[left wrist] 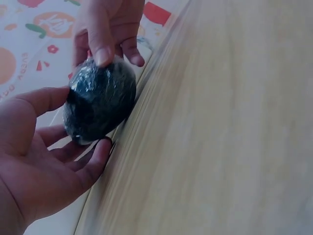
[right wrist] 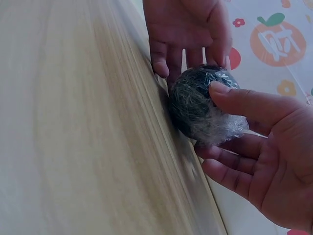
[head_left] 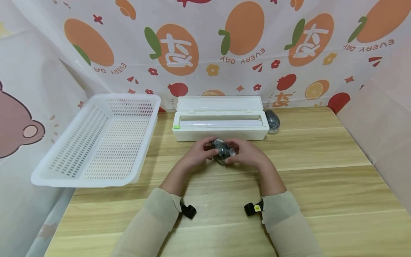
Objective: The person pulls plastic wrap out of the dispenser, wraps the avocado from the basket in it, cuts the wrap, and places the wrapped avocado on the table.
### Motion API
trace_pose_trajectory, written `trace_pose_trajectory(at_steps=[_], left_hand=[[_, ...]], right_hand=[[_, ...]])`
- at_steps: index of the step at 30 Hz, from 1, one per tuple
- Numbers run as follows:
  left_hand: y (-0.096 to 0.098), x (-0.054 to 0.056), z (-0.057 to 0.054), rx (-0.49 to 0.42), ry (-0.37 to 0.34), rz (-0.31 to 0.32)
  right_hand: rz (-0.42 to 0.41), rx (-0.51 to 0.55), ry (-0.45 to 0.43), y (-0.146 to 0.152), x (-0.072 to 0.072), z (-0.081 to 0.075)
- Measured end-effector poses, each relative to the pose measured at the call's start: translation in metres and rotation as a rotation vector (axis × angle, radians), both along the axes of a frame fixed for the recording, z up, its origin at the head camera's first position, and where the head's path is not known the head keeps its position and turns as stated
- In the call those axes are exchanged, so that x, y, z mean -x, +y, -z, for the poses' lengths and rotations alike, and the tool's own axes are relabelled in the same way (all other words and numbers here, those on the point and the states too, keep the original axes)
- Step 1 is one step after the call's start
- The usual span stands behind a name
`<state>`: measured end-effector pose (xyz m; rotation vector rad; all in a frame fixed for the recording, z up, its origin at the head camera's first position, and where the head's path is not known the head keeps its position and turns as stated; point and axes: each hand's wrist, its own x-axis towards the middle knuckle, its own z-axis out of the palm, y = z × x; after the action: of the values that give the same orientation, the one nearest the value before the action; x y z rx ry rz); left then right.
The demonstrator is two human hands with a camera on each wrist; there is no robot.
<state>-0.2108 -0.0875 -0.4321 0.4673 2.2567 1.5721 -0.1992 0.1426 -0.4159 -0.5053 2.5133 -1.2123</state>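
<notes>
A dark, egg-shaped avocado (head_left: 221,151) wrapped in cling film is held between both hands, just in front of the white film box. In the head view my left hand (head_left: 199,154) grips its left side. The right hand (head_left: 248,153) grips the other end. Seen from the left wrist, the left fingers curl around the lower end of the avocado (left wrist: 100,105), while the right thumb lies on its top. Bunched clear film gathers at the right-hand end of the avocado (right wrist: 208,105) in the right wrist view, with the right thumb over it and fingers beneath.
Behind the hands stands a white cling film box (head_left: 221,135), lid raised, a film roll (head_left: 221,123) inside and a green slider at its left. Another dark wrapped avocado (head_left: 272,122) lies against its right end. A white perforated basket (head_left: 146,142) occupies the table's left side.
</notes>
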Motion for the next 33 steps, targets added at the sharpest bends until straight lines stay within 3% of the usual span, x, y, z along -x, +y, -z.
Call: trace_pose_trajectory(at_steps=[5,8,11,15,17,21,33], left_hand=[[0.006,-0.003,-0.004,-0.041,0.043,-0.095],[0.008,-0.005,-0.004,-0.028,0.113,-0.117],[0.009,-0.005,-0.003,-0.043,0.147,-0.033],[0.008,-0.006,-0.002,-0.028,0.116,0.115],[0.008,-0.008,-0.002,0.01,0.107,0.151],[0.011,-0.012,-0.004,0.096,0.143,0.138],[0.013,-0.014,-0.006,0.147,0.181,0.098]], right_hand=[[0.046,0.034,-0.026,-0.003,0.0,0.0],[0.063,0.046,-0.01,-0.004,0.0,0.002],[0.05,0.009,0.028,-0.005,-0.001,0.005],[0.016,-0.062,0.087,-0.007,-0.001,0.007],[0.006,-0.079,0.108,-0.008,-0.001,0.008],[-0.01,-0.089,0.13,-0.009,-0.001,0.008],[-0.082,-0.009,0.06,-0.01,-0.001,0.004]])
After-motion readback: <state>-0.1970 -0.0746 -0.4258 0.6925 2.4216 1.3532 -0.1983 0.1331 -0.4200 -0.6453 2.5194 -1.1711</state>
